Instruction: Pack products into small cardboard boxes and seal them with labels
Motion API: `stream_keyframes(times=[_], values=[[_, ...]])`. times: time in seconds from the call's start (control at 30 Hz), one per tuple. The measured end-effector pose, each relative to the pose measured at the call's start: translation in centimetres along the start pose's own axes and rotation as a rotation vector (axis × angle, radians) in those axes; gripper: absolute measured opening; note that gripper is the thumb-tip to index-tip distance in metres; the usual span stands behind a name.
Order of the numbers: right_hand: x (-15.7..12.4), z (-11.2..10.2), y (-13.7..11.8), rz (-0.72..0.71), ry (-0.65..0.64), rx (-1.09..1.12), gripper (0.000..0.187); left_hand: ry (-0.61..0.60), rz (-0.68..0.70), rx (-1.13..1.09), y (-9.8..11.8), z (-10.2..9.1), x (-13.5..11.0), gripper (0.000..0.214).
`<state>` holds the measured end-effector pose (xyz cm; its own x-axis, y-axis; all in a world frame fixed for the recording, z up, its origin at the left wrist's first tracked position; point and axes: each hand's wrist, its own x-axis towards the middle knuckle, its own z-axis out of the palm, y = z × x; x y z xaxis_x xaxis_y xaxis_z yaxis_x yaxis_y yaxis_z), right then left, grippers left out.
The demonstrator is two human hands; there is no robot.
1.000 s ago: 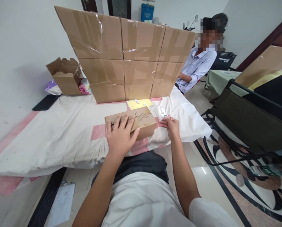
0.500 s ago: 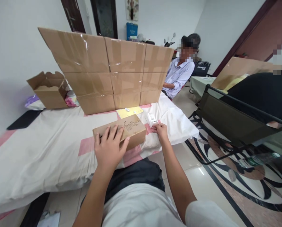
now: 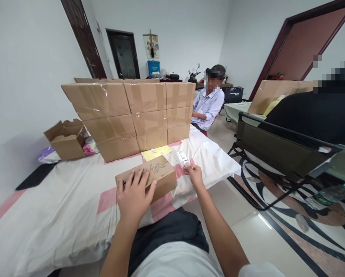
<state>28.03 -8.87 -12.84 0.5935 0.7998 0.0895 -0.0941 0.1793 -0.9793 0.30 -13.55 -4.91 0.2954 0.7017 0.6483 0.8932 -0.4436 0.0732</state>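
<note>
My left hand (image 3: 134, 192) lies on a closed cardboard box (image 3: 162, 167), its fingers spread over the near left part of the lid. The lid bears a dark printed plant pattern. My right hand (image 3: 195, 175) is pinched at the near end of a small white object (image 3: 183, 157) that looks like a tape dispenser, lying right of the box. Whatever is between those fingertips is too small to make out. Just behind the box, a yellow sheet (image 3: 156, 153) carries small white pieces.
Stacked, taped cartons (image 3: 148, 115) form a wall behind the yellow sheet. On the left stands an open cardboard box (image 3: 67, 144) beside a black flat item (image 3: 35, 177). A person (image 3: 208, 98) sits beyond the table (image 3: 77, 207); another (image 3: 308, 111) sits at right in a folding chair (image 3: 285, 142).
The camera view has tilted up and turned slightly right, so everything appears lower in it. My left hand stays on the box, and my right hand remains pinched by the white object.
</note>
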Motion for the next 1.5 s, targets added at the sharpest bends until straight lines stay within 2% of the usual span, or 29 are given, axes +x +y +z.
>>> stream_keyframes(times=[0.1, 0.2, 0.33, 0.4, 0.5, 0.57, 0.67, 0.8, 0.87, 0.97, 1.07, 1.1, 1.13, 1.17, 1.2, 1.27, 1.33, 1.4, 1.43, 1.5], values=[[-1.5, 0.4, -2.4, -0.073, -0.025, 0.029, 0.054, -0.001, 0.037, -0.041, -0.4, 0.1, 1.1, 0.038], [-3.7, 1.3, -5.9, -0.202, -0.082, 0.048, 0.055, 0.075, 0.066, -0.103, -0.1, -1.0, 2.6, 0.032], [-7.3, 2.5, -10.2, -0.455, -0.194, -0.006, 0.054, 0.204, 0.088, -0.301, 2.3, -3.5, 4.7, 0.022], [-8.9, 2.9, -11.6, -0.537, -0.221, -0.048, 0.052, 0.179, 0.099, -0.449, 3.9, -4.5, 5.6, 0.021], [-10.5, 3.1, -12.5, -0.685, -0.257, -0.088, 0.048, 0.056, 0.11, -0.657, 5.8, -5.2, 6.5, 0.025], [-11.1, 3.1, -12.7, -0.761, -0.27, -0.105, 0.046, 0.004, 0.12, -0.756, 6.2, -5.2, 6.7, 0.018], [-11.8, 3.1, -12.8, -0.804, -0.274, -0.124, 0.044, 0.016, 0.132, -0.81, 5.9, -5.0, 6.4, 0.011], [-12.8, 3.5, -12.7, -0.792, -0.311, -0.12, 0.044, 0.027, 0.166, -0.703, 5.4, -4.9, 5.1, 0.019], [-12.9, 3.9, -12.1, -0.693, -0.325, -0.082, 0.046, 0.08, 0.209, -0.559, 5.3, -5.2, 4.5, 0.022], [-12.2, 4.5, -10.0, -0.42, -0.334, -0.028, 0.055, 0.315, 0.24, -0.405, 4.3, -7.0, 3.9, 0.019], [-11.2, 4.5, -7.4, -0.232, -0.329, -0.072, 0.063, 0.687, 0.064, -0.387, 1.5, -10.8, 3.7, 0.014], [-11.0, 4.4, -6.7, -0.213, -0.319, -0.094, 0.064, 0.779, -0.006, -0.373, 0.3, -12.3, 3.8, 0.013], [-10.9, 4.3, -6.3, -0.214, -0.311, -0.11, 0.064, 0.792, -0.034, -0.372, -1.0, -13.7, 3.9, 0.013], [-10.8, 4.3, -6.2, -0.237, -0.306, -0.12, 0.063, 0.712, -0.026, -0.381, -2.2, -14.9, 4.2, 0.015], [-10.7, 4.3, -6.4, -0.278, -0.3, -0.13, 0.061, 0.573, 0.004, -0.391, -3.4, -15.8, 4.5, 0.017], [-10.3, 4.8, -7.5, -0.417, -0.271, -0.18, 0.057, 0.217, 0.083, -0.384, -5.2, -16.3, 5.4, 0.023], [-9.6, 5.7, -9.1, -0.599, -0.239, -0.294, 0.051, -0.137, 0.117, -0.37, -6.4, -15.4, 6.3, 0.028], [-8.4, 6.9, -10.5, -0.758, -0.275, -0.475, 0.04, -0.437, 0.102, -0.381, -6.9, -13.6, 7.1, 0.03], [-7.8, 7.5, -11.0, -0.821, -0.341, -0.588, 0.032, -0.551, 0.087, -0.392, -7.1, -12.6, 7.4, 0.03], [-6.7, 8.6, -11.3, -0.893, -0.515, -0.83, 0.022, -0.681, 0.062, -0.406, -7.3, -10.9, 7.9, 0.03]])
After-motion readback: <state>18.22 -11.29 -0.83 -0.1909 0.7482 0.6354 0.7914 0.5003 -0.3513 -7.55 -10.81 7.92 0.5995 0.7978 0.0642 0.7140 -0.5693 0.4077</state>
